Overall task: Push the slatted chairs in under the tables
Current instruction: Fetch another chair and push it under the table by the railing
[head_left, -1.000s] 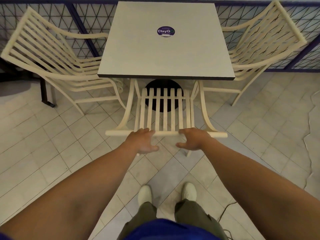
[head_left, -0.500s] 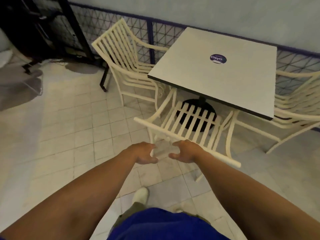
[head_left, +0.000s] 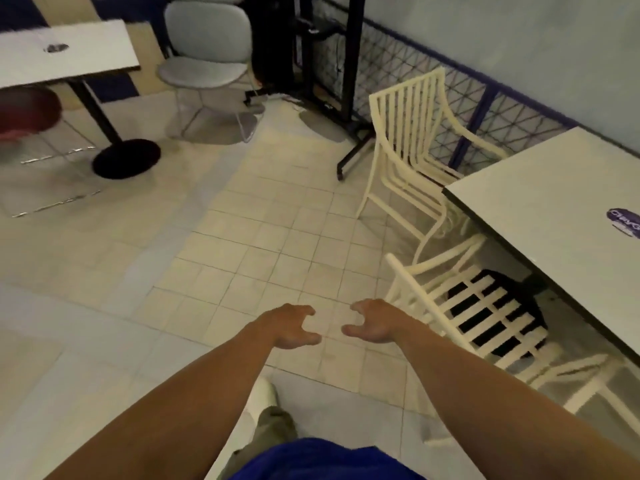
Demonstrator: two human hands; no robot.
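A cream slatted chair (head_left: 485, 317) stands at the right with its seat tucked under the white square table (head_left: 554, 209). A second cream slatted chair (head_left: 408, 147) sits at that table's far side, its seat partly under the top. My left hand (head_left: 289, 329) and my right hand (head_left: 375, 325) hover over the bare tiled floor, left of the near chair, fingers curled apart and holding nothing. Neither hand touches a chair.
Another white table (head_left: 69, 53) on a black pedestal base stands at the far left, with a grey padded chair (head_left: 207, 64) behind it. A black stand (head_left: 349, 81) and a blue mesh fence (head_left: 467, 95) line the wall. Open tiled floor (head_left: 242, 237) lies ahead.
My hands came off the near chair's backrest and now hang free. My view has swung left, so the table and chairs slid to the right edge and the far-left table appeared.
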